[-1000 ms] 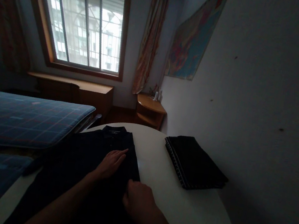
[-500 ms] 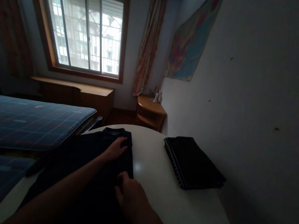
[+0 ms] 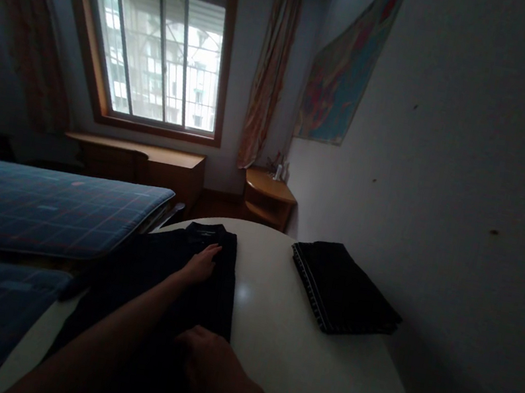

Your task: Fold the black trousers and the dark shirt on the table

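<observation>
Resting my left hand (image 3: 201, 265) outstretched on the shirt (image 3: 133, 265), right hand (image 3: 211, 359) curled over it, grip unclear, I could crease it by tugging!

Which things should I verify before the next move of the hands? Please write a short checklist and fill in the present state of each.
1. Dark shirt lies with its collar at the far end: ok.
2. Left hand is on the shirt, just below the collar: ok.
3. Right hand has a grip on the cloth: cannot tell, too dark around the fingers.
4. Whole shirt is on the white table: not ok, its left side seems to pass the edge toward the checked mattress.
5. Folded black cloth is apart from the shirt: ok, it lies to the right.
</observation>
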Demonstrator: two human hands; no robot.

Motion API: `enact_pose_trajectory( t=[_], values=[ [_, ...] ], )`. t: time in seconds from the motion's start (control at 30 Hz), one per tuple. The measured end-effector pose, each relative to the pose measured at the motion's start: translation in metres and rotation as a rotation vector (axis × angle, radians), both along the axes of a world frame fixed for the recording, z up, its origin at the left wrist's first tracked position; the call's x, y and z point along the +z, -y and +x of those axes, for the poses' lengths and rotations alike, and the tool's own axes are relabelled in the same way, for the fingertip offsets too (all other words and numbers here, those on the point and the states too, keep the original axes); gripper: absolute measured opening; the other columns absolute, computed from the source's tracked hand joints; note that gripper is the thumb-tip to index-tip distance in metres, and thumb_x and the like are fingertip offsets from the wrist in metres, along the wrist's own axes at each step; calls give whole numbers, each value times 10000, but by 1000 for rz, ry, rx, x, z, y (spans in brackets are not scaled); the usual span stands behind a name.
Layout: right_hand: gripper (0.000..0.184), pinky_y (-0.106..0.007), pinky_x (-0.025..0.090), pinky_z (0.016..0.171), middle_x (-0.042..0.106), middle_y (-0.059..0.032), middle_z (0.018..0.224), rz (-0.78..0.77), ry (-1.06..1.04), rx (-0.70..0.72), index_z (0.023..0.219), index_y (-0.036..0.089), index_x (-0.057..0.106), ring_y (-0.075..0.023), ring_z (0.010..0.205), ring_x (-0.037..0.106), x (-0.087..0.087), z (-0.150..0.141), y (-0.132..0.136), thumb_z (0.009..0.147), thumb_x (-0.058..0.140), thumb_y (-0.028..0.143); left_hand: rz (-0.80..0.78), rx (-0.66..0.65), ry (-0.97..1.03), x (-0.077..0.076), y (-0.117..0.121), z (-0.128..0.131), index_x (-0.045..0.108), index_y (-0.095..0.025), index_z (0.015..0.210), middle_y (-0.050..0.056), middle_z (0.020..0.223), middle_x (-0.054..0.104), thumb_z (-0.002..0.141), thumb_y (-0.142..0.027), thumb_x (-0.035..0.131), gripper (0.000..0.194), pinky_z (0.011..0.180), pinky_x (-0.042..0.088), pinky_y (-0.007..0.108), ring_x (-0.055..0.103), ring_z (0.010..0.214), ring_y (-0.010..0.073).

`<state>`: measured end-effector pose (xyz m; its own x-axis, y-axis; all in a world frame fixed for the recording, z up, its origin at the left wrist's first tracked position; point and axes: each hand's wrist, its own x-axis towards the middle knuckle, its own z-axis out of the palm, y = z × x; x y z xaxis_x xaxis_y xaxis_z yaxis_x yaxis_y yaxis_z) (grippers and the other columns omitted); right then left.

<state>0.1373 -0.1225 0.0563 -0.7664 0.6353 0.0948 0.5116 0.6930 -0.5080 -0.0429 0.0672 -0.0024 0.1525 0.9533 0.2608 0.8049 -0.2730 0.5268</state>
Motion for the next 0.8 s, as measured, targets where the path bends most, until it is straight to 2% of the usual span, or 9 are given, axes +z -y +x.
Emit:
enact_pose_trajectory(
  t=[0.1, 0.2, 0.3, 0.43, 0.57, 0.67, 0.73, 0.8],
  values=[
    [282, -289, 501, 850, 645, -72, 1145, 179, 133, 104, 1152, 215, 660, -211, 1004, 627, -12, 0, -4, 901, 539, 172, -20, 11, -34, 1, 4, 2, 475, -139, 1415, 139, 1542, 392, 809, -49, 485, 613, 1163, 337, 465, 410, 1398, 286],
    [181, -316, 520, 787, 641, -76, 1093, 350, 210, 178, 1066, 192, 654, -223, 946, 622, -17, 2, -8, 911, 589, 260, -29, 13, -62, 2, 9, 3, 449, -130, 1440, 135, 1561, 360, 827, -44, 466, 619, 1169, 330, 431, 405, 1401, 274],
    [105, -308, 515, 717, 651, -49, 1018, 448, 263, 228, 999, 191, 630, -206, 874, 624, -13, 4, -11, 927, 588, 257, -42, 16, -88, 3, 10, 3, 414, -118, 1467, 135, 1574, 334, 853, -73, 460, 617, 1167, 336, 392, 404, 1403, 258],
    [79, -314, 494, 716, 657, -24, 978, 507, 239, 233, 1005, 201, 598, -190, 855, 617, -6, 5, -12, 957, 561, 251, -58, 7, -130, 5, 7, 1, 395, -113, 1482, 133, 1575, 333, 870, -124, 472, 617, 1159, 345, 381, 389, 1413, 246],
    [152, -325, 491, 769, 660, -25, 1016, 459, 184, 174, 1096, 213, 580, -193, 892, 613, -8, 3, -9, 957, 555, 270, -57, 1, -193, 7, 8, 0, 392, -90, 1484, 145, 1573, 334, 875, -138, 466, 615, 1158, 335, 376, 375, 1420, 253],
    [278, -381, 484, 900, 631, -49, 1202, 371, 162, 181, 1225, 241, 563, -239, 1075, 586, -15, 4, -4, 955, 544, 305, -56, 14, -246, 6, 13, 1, 400, -99, 1482, 154, 1568, 342, 899, -212, 479, 599, 1150, 328, 428, 370, 1418, 298],
    [442, -448, 398, 1060, 497, -75, 1440, 279, 99, 145, 1395, 260, 465, -282, 1300, 460, -19, 9, 0, 970, 519, 368, -61, 34, -275, 5, 18, 2, 398, -108, 1484, 157, 1572, 331, 936, -306, 463, 585, 1162, 292, 460, 339, 1433, 314],
    [629, -496, 243, 1173, 280, -108, 1596, 151, 50, 95, 1532, 233, 291, -313, 1456, 244, -19, 14, 3, 980, 484, 465, -76, 61, -299, 3, 22, 3, 385, -112, 1491, 158, 1578, 313, 964, -406, 424, 605, 1181, 223, 511, 280, 1458, 328]
  ],
)
